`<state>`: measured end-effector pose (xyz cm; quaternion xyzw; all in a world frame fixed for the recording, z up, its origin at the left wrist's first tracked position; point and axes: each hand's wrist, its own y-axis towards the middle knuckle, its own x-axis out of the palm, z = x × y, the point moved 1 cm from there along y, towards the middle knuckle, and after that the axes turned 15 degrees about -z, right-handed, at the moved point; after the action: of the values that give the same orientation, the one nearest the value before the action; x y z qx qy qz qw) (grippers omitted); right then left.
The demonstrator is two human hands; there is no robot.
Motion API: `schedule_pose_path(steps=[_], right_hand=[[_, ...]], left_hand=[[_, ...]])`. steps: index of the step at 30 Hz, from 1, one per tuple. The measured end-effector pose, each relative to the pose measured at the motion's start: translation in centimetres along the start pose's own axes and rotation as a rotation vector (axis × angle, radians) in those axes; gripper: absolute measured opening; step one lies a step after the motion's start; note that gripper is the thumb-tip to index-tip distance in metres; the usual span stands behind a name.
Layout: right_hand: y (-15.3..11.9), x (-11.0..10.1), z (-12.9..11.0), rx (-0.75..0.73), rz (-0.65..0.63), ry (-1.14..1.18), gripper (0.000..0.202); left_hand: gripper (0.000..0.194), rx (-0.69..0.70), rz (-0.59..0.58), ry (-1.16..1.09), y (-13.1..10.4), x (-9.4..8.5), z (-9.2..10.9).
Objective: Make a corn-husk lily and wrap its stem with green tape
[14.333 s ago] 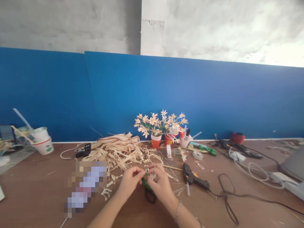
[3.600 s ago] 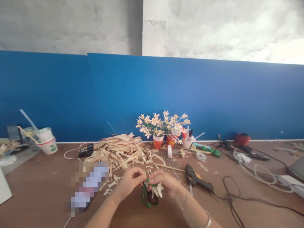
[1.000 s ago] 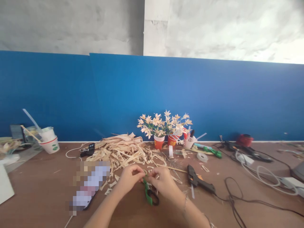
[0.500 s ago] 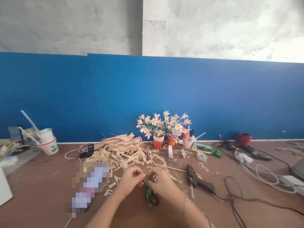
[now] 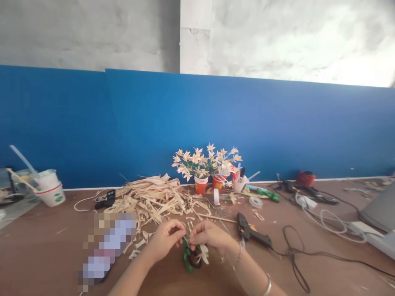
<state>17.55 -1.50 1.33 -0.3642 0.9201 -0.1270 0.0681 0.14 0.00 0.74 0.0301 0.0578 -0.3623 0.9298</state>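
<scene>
My left hand (image 5: 165, 240) and my right hand (image 5: 207, 235) meet low over the brown table (image 5: 46, 250), fingertips pinched together on a small handmade flower (image 5: 202, 254) with pale petals and a green wrapped stem (image 5: 186, 257). The petals hang below my right hand. A dark ring, perhaps a roll of tape (image 5: 195, 260), lies right under the flower; part of it is hidden by the stem.
A heap of pale dried leaf strips (image 5: 151, 197) lies behind my hands. Orange cups of finished flowers (image 5: 205, 164) stand at the blue wall. A black glue gun (image 5: 251, 232) with its cable lies right of my hands. White cups (image 5: 51, 187) sit far left, cables far right.
The flower has turned, so its pale petals now show below my right hand. Both hands stay pinched on it. The view has shifted slightly to the right.
</scene>
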Motion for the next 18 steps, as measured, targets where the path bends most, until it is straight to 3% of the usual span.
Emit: schedule_pose_path(steps=[2,4,5,8,10,12,18], right_hand=[[-0.5,-1.0,-0.3,0.013,0.117,-0.25,0.02],[-1.5,-3.0,-0.9,0.117,0.389,-0.607,0.023],[-2.1,-4.5,-1.3,0.258,0.584,-0.823,0.024],[-3.4,-9.0,-2.0,0.444,0.808,-0.965,0.031],[-3.6,-11.6,-2.1,0.501,0.85,-1.057,0.03],[-3.1,-13.3,-1.8,0.499,0.803,-1.16,0.026],[-1.3,-14.4,-0.3,0.436,0.612,-1.376,0.021]], left_hand=[[0.019,-0.015,0.043,0.012,0.0,0.2,0.0],[0.021,-0.039,0.101,0.007,0.1,0.2,-0.1],[0.022,-0.047,0.125,-0.004,0.1,0.1,-0.1],[0.025,-0.056,0.159,-0.042,0.4,0.1,-0.4],[0.025,-0.054,0.161,-0.059,0.5,0.2,-0.5],[0.025,-0.057,0.161,-0.069,0.5,0.3,-0.5],[0.027,-0.071,0.161,-0.101,0.6,0.5,-0.7]])
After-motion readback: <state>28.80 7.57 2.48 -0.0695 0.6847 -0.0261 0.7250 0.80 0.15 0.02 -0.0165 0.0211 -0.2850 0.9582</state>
